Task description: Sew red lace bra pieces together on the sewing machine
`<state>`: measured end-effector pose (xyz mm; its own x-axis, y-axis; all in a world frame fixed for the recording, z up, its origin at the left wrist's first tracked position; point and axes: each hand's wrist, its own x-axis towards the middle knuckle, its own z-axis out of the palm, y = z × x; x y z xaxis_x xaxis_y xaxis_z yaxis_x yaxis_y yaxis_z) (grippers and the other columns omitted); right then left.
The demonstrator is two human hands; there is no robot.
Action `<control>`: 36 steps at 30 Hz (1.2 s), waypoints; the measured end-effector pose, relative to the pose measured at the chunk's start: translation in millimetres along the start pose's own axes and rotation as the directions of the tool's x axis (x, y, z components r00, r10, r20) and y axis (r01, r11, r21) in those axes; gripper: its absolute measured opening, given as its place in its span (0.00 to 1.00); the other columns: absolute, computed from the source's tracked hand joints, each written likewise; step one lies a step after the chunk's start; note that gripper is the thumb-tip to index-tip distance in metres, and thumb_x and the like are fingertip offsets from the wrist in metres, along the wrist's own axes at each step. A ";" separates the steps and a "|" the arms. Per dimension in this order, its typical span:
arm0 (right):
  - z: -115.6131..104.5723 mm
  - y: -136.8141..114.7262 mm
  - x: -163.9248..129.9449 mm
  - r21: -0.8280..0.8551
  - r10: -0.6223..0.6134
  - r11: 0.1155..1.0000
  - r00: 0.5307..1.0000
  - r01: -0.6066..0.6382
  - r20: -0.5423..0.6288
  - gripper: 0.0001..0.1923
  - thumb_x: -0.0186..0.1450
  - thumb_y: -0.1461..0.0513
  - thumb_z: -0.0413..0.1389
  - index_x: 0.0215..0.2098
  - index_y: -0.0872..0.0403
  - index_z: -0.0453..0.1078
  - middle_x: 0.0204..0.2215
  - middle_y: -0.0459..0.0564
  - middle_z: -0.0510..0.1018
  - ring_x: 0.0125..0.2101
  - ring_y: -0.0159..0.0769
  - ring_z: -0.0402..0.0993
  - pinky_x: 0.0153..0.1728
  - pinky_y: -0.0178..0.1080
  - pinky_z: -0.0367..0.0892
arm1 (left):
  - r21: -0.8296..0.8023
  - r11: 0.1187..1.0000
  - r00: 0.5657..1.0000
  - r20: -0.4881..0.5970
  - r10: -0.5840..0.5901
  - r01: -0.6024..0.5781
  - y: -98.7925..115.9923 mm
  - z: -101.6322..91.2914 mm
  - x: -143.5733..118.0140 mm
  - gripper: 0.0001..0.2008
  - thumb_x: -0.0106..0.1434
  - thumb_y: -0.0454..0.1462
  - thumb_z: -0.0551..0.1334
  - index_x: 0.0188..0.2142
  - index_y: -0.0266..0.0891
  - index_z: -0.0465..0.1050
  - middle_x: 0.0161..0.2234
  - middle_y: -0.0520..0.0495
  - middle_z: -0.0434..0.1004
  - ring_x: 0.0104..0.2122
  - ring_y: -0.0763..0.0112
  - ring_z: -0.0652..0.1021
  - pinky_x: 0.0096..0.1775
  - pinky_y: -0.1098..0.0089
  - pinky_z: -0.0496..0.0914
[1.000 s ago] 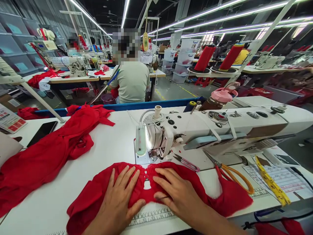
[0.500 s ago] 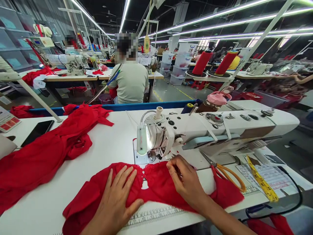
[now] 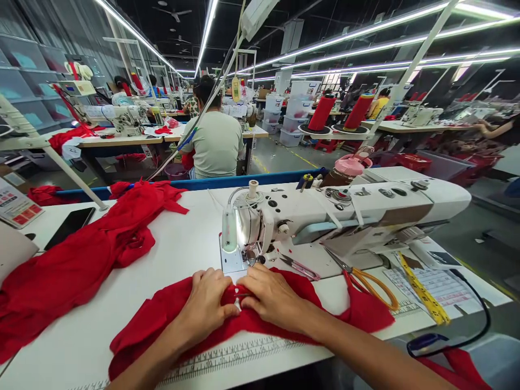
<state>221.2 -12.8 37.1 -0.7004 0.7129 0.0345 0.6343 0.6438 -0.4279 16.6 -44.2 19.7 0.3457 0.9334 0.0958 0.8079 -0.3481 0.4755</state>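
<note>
A red fabric garment piece [image 3: 150, 325] lies across the front of the white table, below the needle area of the sewing machine [image 3: 325, 208]. My left hand [image 3: 208, 300] is closed on the garment just left of its middle, thumb pointing inward. Opposite it, my right hand [image 3: 270, 295] pinches the cloth on the other side of a small central gap. The two thumbs almost meet there, and my fingers cover most of the middle section. Behind my right hand lie thread snips [image 3: 300, 267] with pinkish handles.
Orange-handled scissors [image 3: 374, 287] lie at the right, beside a yellow tape measure [image 3: 424, 292] and papers. A heap of red fabric [image 3: 77, 265] fills the left side, next to a black phone [image 3: 71, 227]. A printed ruler [image 3: 231, 355] runs along the front edge.
My left hand, flat on the cloth before, has closed on it near the middle. My right hand has moved left to the central gap, uncovering the snips. The camera view has shifted slightly.
</note>
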 end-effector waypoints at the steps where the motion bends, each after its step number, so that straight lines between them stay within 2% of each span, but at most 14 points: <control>1: -3.6 1.2 0.8 0.025 -0.004 1.000 1.000 0.004 0.028 0.06 0.65 0.63 0.64 0.39 0.52 0.72 0.38 0.47 0.76 0.41 0.40 0.70 0.38 0.37 0.64 | -0.014 1.000 1.000 0.017 -0.002 0.002 1.0 -1.1 -0.3 0.16 0.63 0.49 0.68 0.30 0.41 0.71 0.35 0.51 0.74 0.38 0.61 0.74 0.45 0.57 0.68; 3: -10.1 3.4 2.8 0.078 -0.011 0.997 0.996 0.004 0.090 0.09 0.65 0.59 0.66 0.32 0.53 0.71 0.31 0.42 0.74 0.35 0.34 0.69 0.35 0.34 0.61 | -0.049 0.999 0.999 0.037 -0.010 0.012 2.4 -2.2 -1.5 0.15 0.64 0.47 0.68 0.30 0.41 0.69 0.35 0.52 0.74 0.39 0.62 0.74 0.45 0.60 0.68; 7: -16.5 4.1 8.7 0.124 0.002 0.992 0.983 -0.025 0.184 0.18 0.66 0.57 0.64 0.24 0.54 0.64 0.20 0.37 0.63 0.24 0.28 0.61 0.25 0.32 0.52 | -0.100 0.994 0.998 0.038 -0.044 0.048 4.3 -1.1 -5.2 0.14 0.68 0.44 0.63 0.30 0.42 0.66 0.31 0.55 0.74 0.36 0.65 0.75 0.45 0.62 0.68; 12: -13.8 -0.2 11.0 0.059 0.047 0.997 0.987 -0.057 0.151 0.13 0.65 0.61 0.64 0.28 0.54 0.66 0.31 0.44 0.71 0.35 0.35 0.66 0.31 0.34 0.53 | -0.100 0.994 0.998 -0.026 -0.058 0.055 2.7 7.5 -9.6 0.09 0.67 0.44 0.65 0.36 0.44 0.68 0.34 0.54 0.76 0.38 0.62 0.75 0.48 0.58 0.67; 18: -3.2 0.9 7.0 0.004 0.150 0.989 0.986 -0.151 0.069 0.12 0.66 0.55 0.64 0.32 0.52 0.68 0.26 0.42 0.72 0.28 0.35 0.66 0.27 0.35 0.50 | -0.039 0.999 0.987 -0.158 -0.013 0.007 -6.5 28.8 -15.0 0.14 0.64 0.43 0.70 0.43 0.45 0.69 0.34 0.53 0.76 0.39 0.59 0.75 0.51 0.50 0.65; 21: 2.0 3.2 3.4 -0.041 0.185 0.982 0.983 -0.185 -0.021 0.12 0.66 0.55 0.65 0.34 0.53 0.70 0.29 0.46 0.75 0.31 0.39 0.70 0.29 0.37 0.57 | 0.013 0.999 0.969 -0.246 0.034 -0.032 -11.6 38.2 -18.3 0.20 0.63 0.43 0.70 0.51 0.45 0.67 0.39 0.50 0.77 0.41 0.56 0.76 0.51 0.46 0.65; 24: 3.7 5.3 -5.9 -0.076 0.173 0.980 0.976 -0.184 -0.128 0.10 0.67 0.58 0.63 0.42 0.55 0.72 0.40 0.53 0.79 0.43 0.47 0.72 0.38 0.42 0.65 | 0.084 0.994 0.930 -0.355 0.097 -0.071 -16.4 40.1 -20.1 0.30 0.62 0.46 0.72 0.58 0.42 0.64 0.50 0.39 0.75 0.50 0.47 0.73 0.52 0.41 0.64; 25: 4.0 6.0 -9.9 -0.086 0.164 0.980 0.973 -0.179 -0.160 0.11 0.69 0.59 0.62 0.47 0.55 0.72 0.45 0.55 0.78 0.47 0.49 0.71 0.41 0.43 0.66 | 0.120 0.986 0.911 -0.382 0.156 -0.118 -17.3 38.8 -19.9 0.29 0.63 0.45 0.71 0.59 0.41 0.65 0.53 0.35 0.72 0.53 0.44 0.71 0.52 0.40 0.64; 27: 5.7 7.6 -17.4 -0.094 0.083 0.990 0.972 -0.105 -0.220 0.11 0.72 0.65 0.55 0.52 0.54 0.71 0.52 0.55 0.76 0.51 0.47 0.69 0.46 0.44 0.68 | 0.189 0.945 0.864 -0.387 0.321 -0.267 -17.1 34.5 -18.4 0.19 0.68 0.38 0.66 0.56 0.40 0.69 0.55 0.35 0.72 0.55 0.47 0.71 0.53 0.45 0.68; 28: 7.6 8.6 -20.1 -0.089 0.008 0.996 0.969 -0.031 -0.246 0.12 0.72 0.68 0.52 0.52 0.53 0.71 0.52 0.53 0.77 0.51 0.44 0.70 0.47 0.43 0.69 | 0.208 0.912 0.839 -0.362 0.406 -0.352 -16.0 32.1 -17.1 0.12 0.70 0.34 0.62 0.53 0.40 0.72 0.52 0.38 0.74 0.53 0.53 0.74 0.52 0.51 0.70; 30: 13.5 11.2 -22.6 -0.075 -0.153 0.988 0.945 0.137 -0.288 0.14 0.72 0.71 0.49 0.48 0.53 0.73 0.47 0.51 0.80 0.47 0.40 0.72 0.46 0.40 0.71 | 0.206 0.855 0.804 -0.294 0.517 -0.475 -12.8 28.4 -14.1 0.08 0.73 0.30 0.57 0.45 0.40 0.74 0.45 0.44 0.79 0.47 0.64 0.77 0.49 0.62 0.74; 32: 20.4 15.0 -22.3 -0.064 -0.252 0.968 0.918 0.244 -0.308 0.09 0.73 0.68 0.52 0.45 0.54 0.74 0.45 0.50 0.81 0.46 0.39 0.74 0.45 0.38 0.73 | 0.186 0.844 0.806 -0.251 0.536 -0.503 -10.0 27.1 -12.4 0.09 0.74 0.31 0.56 0.42 0.39 0.74 0.43 0.46 0.80 0.44 0.67 0.79 0.48 0.67 0.76; 33: 23.4 17.2 -21.9 -0.061 -0.263 0.965 0.915 0.256 -0.307 0.06 0.73 0.64 0.55 0.45 0.54 0.74 0.46 0.51 0.82 0.47 0.40 0.75 0.45 0.39 0.74 | 0.185 0.844 0.809 -0.242 0.536 -0.504 -9.4 27.2 -12.5 0.09 0.74 0.31 0.55 0.43 0.38 0.74 0.43 0.45 0.80 0.45 0.67 0.79 0.48 0.66 0.76; 36: 28.0 24.0 -22.6 -0.059 -0.250 0.968 0.919 0.244 -0.304 0.12 0.71 0.56 0.60 0.48 0.55 0.74 0.52 0.53 0.80 0.53 0.45 0.74 0.46 0.42 0.75 | 0.200 0.858 0.821 -0.252 0.512 -0.474 -11.8 29.0 -16.2 0.09 0.74 0.31 0.55 0.45 0.37 0.74 0.46 0.41 0.79 0.48 0.62 0.79 0.50 0.61 0.77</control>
<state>243.1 -21.2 0.8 -0.7032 0.5788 0.4129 0.4625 0.8135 -0.3527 15.3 -57.7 -12.8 0.5776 0.6102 0.5422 0.6246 -0.7581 0.1877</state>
